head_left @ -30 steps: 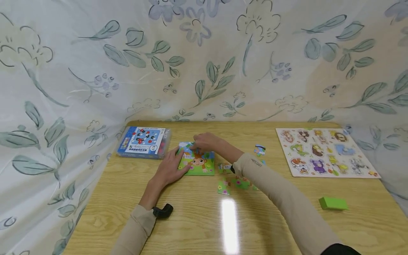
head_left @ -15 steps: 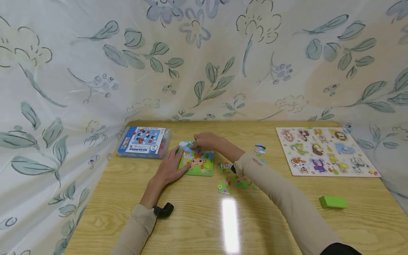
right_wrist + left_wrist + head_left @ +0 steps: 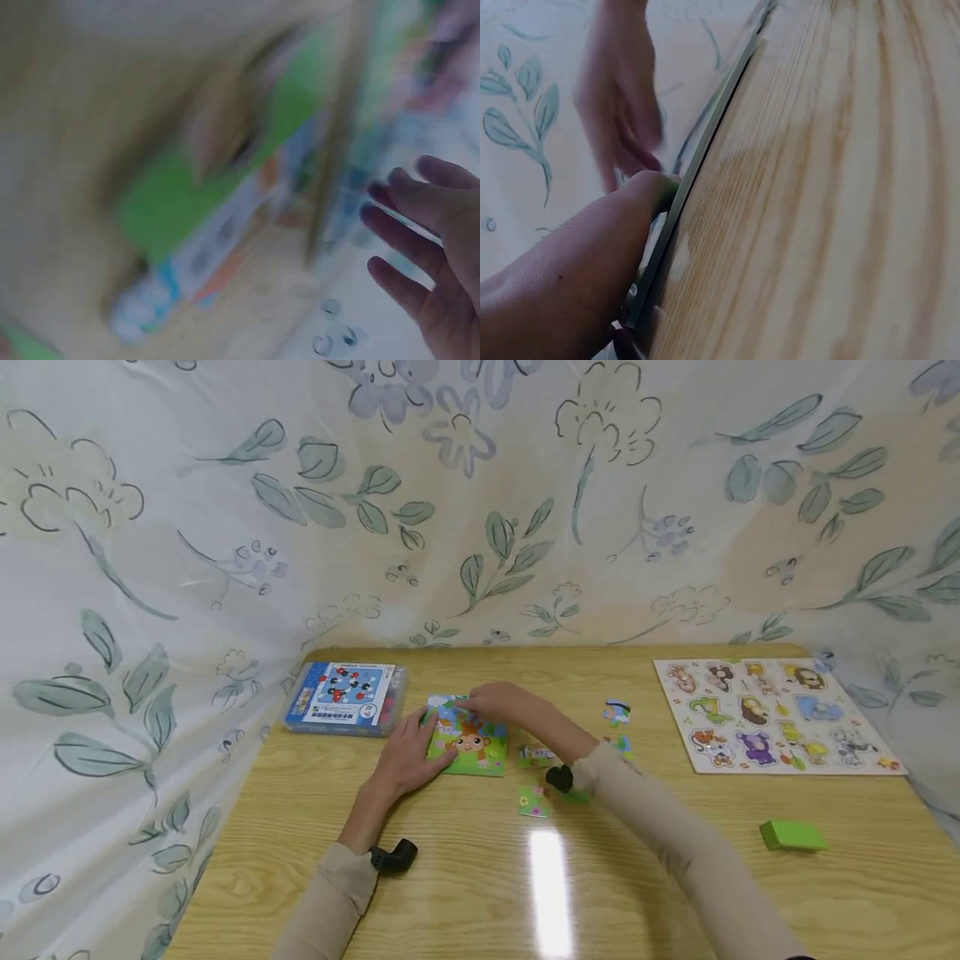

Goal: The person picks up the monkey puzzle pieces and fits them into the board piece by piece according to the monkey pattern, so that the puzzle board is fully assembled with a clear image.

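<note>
A square puzzle board (image 3: 480, 762) with a monkey picture lies flat on the table. My left hand (image 3: 408, 756) rests at its left edge, thumb over the picture and fingers fairly straight along the side. The left wrist view shows that thumb over the thin board edge (image 3: 694, 176). My right hand (image 3: 506, 703) is over the board's upper right part. In the right wrist view its fingers (image 3: 405, 240) are loosely spread, with nothing between them. Loose puzzle pieces (image 3: 533, 801) lie right of the board, some partly hidden by the right forearm; that view blurs them.
A boxed molecule model set (image 3: 345, 697) stands behind the left hand. Farther right lies an animal peg board (image 3: 806, 758), with a green block (image 3: 792, 835) nearer me. The wooden table (image 3: 465, 877) ends at a floral cloth (image 3: 465, 568).
My right hand has lifted slightly and shifted right from the puzzle board's top, and its forearm has turned. My left hand stays at the board's edge. The head view has shifted slightly.
</note>
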Action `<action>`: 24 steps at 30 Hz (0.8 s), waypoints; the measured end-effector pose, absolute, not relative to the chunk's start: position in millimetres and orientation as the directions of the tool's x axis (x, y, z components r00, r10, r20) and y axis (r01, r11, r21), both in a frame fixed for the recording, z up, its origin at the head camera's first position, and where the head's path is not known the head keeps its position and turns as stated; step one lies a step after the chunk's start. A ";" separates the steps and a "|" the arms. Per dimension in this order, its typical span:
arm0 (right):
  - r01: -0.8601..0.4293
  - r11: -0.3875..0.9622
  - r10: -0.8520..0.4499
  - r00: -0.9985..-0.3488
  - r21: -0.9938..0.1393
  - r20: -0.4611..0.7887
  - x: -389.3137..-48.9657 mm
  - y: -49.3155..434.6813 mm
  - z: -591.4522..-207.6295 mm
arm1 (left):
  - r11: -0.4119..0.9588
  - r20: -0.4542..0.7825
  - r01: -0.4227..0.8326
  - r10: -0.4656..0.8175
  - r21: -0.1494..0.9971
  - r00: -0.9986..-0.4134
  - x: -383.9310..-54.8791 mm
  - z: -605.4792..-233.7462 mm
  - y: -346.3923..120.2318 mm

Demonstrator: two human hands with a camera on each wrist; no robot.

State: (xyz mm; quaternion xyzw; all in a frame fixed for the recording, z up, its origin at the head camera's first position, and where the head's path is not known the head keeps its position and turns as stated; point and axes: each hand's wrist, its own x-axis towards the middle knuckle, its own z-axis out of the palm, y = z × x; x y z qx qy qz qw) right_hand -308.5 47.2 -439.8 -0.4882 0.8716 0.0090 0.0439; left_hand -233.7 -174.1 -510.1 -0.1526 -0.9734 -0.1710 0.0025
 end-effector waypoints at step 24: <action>-0.273 0.781 -0.433 -0.884 -0.561 -0.174 -270.1 242.9 -449.7 | 0.882 0.094 0.267 0.250 0.389 -0.964 -233.6 -520.9 -171.2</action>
